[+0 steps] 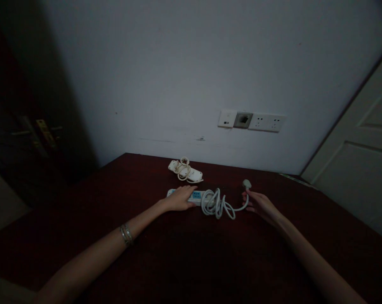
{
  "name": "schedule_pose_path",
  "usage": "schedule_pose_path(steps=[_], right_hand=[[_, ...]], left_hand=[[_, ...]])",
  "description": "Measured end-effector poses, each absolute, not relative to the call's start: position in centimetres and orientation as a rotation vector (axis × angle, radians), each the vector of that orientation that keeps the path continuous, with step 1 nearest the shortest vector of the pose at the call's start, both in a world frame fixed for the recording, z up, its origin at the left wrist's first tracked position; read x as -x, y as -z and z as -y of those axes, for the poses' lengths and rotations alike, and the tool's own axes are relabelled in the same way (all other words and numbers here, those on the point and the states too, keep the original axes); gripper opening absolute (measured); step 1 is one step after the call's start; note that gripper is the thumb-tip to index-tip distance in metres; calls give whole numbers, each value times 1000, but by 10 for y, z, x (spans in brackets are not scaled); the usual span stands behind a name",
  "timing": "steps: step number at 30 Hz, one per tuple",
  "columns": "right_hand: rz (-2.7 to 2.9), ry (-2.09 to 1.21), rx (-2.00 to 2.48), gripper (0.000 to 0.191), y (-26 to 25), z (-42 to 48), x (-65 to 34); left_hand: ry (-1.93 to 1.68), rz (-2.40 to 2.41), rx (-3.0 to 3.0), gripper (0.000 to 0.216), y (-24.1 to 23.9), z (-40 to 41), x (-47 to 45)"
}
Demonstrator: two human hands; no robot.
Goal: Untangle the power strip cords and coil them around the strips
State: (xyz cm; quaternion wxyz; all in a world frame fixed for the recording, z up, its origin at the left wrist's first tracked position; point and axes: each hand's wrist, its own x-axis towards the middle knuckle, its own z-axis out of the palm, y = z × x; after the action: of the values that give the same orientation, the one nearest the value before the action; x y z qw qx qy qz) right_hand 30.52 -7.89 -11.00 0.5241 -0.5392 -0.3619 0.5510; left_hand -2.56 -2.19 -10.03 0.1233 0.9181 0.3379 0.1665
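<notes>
Two bare forearms reached forward from the bottom of the view across a dark red table (83, 202), the left one wearing thin metal bangles (126, 234) at the wrist. The left hand (180, 198) lay palm down, fingers flat and not clenched, on the near end of a white power strip (195, 196) with a blue label; the flat press looked like it was there to keep the strip from sliding. The strip sat towards the far middle of the table. Its white cord (214, 203) lay in a loose coil just to the right of the strip, touching it, and ran on to the right. The right hand (257, 202) held that cord near its free end, fingers closed around it, so that the plug (246, 184) stood up above the fingers, lifted off the tabletop.

Further back, near the wall, a second white power strip (186, 171) lay apart from both hands with its own cord wound around it in a bundle.

On the pale wall behind the table was a row of wall sockets (267, 122), above and well apart from the raised plug. A dark door (26, 126) stood at the left and a white door (365, 160) at the right. The room was dim.
</notes>
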Motion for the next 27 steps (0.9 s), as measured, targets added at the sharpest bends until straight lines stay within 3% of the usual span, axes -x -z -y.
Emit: schedule_pose_path(steps=[19, 27], right_hand=[[592, -1204, 970, 13, 97, 74, -329], [334, -829, 1006, 8, 107, 76, -384]], left_hand=[[-1035, -859, -2639, 59, 24, 14, 55], [-689, -838, -2676, 69, 32, -5, 75]])
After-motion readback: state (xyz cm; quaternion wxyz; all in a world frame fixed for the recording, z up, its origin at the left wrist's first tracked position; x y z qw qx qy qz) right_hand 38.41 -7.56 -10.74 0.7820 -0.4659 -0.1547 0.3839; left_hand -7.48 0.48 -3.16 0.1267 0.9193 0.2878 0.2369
